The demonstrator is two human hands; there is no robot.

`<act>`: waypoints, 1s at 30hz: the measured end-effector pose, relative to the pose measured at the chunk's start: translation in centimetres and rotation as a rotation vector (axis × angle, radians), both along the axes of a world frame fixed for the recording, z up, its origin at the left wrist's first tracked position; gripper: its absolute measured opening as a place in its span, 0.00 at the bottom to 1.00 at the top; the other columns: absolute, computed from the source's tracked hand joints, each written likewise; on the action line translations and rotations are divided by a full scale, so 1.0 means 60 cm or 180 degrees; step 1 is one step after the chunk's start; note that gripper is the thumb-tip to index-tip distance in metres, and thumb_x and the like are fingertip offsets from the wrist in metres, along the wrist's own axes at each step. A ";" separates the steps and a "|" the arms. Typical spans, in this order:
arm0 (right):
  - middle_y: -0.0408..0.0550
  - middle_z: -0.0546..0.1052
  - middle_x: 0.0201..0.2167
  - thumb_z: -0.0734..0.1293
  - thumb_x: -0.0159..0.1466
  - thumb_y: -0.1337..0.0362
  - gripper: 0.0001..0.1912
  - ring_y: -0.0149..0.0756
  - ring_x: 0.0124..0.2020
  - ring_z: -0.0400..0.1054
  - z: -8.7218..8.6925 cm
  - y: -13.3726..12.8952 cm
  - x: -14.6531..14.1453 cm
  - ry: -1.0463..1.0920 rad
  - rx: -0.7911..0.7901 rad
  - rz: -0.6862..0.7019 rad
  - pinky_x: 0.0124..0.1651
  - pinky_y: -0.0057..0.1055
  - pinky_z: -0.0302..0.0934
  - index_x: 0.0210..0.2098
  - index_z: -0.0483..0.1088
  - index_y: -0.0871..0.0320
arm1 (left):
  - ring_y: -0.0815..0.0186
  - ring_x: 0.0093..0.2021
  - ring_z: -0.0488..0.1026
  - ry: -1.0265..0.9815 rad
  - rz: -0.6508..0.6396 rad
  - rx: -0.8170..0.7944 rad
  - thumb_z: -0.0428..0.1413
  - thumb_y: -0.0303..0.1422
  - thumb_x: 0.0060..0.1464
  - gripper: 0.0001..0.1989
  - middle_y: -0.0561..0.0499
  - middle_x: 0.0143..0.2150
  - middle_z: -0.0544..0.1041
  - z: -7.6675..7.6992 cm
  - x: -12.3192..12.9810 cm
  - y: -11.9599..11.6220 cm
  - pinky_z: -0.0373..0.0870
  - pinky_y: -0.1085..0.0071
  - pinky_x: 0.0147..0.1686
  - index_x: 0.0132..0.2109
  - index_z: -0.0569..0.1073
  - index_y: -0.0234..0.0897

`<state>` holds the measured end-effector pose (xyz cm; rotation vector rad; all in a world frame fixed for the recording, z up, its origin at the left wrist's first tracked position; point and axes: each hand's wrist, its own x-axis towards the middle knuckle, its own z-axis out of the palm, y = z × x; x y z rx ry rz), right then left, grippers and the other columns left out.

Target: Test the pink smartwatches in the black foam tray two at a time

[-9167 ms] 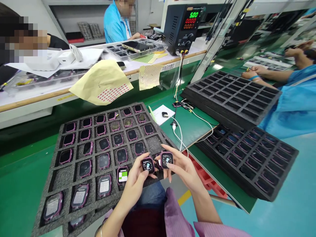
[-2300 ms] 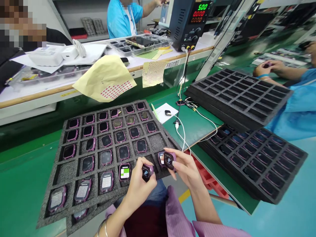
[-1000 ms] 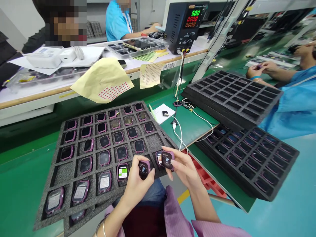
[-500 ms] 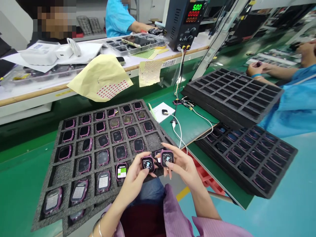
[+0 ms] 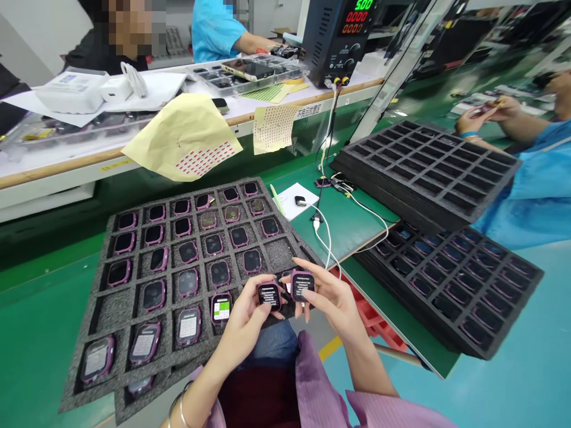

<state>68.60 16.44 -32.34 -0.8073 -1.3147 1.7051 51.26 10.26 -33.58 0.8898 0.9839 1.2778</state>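
Observation:
My left hand (image 5: 250,309) is closed round a purple-framed smartwatch (image 5: 269,292), its thumb on the lower edge of the screen. A second purple smartwatch (image 5: 303,281) is in my right hand (image 5: 332,297), thumb resting on its display. Both screens are dark with lines of white text. The two watches are side by side above the near right edge of a grey foam tray (image 5: 102,312). In that tray lie several purple watches in square pockets. One nearby watch (image 5: 222,308) shows a green and white screen. Another watch in the tray is partly hidden behind my right hand.
Black foam trays (image 5: 423,169) are stacked at the right, above another tray of watches (image 5: 450,279). White cables (image 5: 329,235) and a white paper (image 5: 292,199) lie on the green bench. A power supply (image 5: 336,44) stands on the shelf. A co-worker's hands (image 5: 486,116) hold something at the far right.
Both held watches' screens have switched from a graphic dial to lines of white text. My hands have barely moved. The co-worker's hands at the far right have shifted.

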 end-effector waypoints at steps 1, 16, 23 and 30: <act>0.56 0.77 0.44 0.67 0.64 0.65 0.23 0.33 0.22 0.72 0.000 0.000 -0.001 -0.0022 0.0017 -0.0049 0.20 0.27 0.66 0.59 0.65 0.56 | 0.60 0.45 0.72 -0.0007 0.0000 -0.0002 0.51 0.32 0.59 0.16 0.45 0.48 0.71 -0.001 0.000 0.000 0.76 0.64 0.40 0.54 0.67 0.41; 0.54 0.73 0.49 0.70 0.61 0.70 0.34 0.37 0.33 0.75 0.016 0.024 0.026 -0.0527 0.0129 0.0849 0.30 0.30 0.72 0.63 0.55 0.53 | 0.63 0.44 0.72 -0.0267 0.0035 -0.0044 0.52 0.33 0.60 0.15 0.46 0.47 0.71 -0.001 0.004 0.002 0.77 0.68 0.39 0.54 0.64 0.40; 0.51 0.74 0.44 0.73 0.58 0.65 0.25 0.36 0.33 0.71 0.024 0.086 0.030 -0.1408 0.1180 0.0415 0.32 0.30 0.68 0.54 0.66 0.55 | 0.65 0.42 0.73 -0.0294 0.0123 -0.0105 0.54 0.33 0.60 0.12 0.48 0.44 0.73 0.004 0.008 0.006 0.78 0.71 0.36 0.51 0.65 0.39; 0.52 0.68 0.46 0.71 0.60 0.60 0.24 0.42 0.42 0.67 0.007 0.149 -0.011 -0.2112 0.2457 0.0560 0.43 0.37 0.66 0.55 0.67 0.54 | 0.66 0.41 0.74 -0.0319 0.0134 -0.0058 0.55 0.32 0.60 0.12 0.47 0.43 0.74 0.002 0.009 0.007 0.77 0.72 0.34 0.50 0.66 0.38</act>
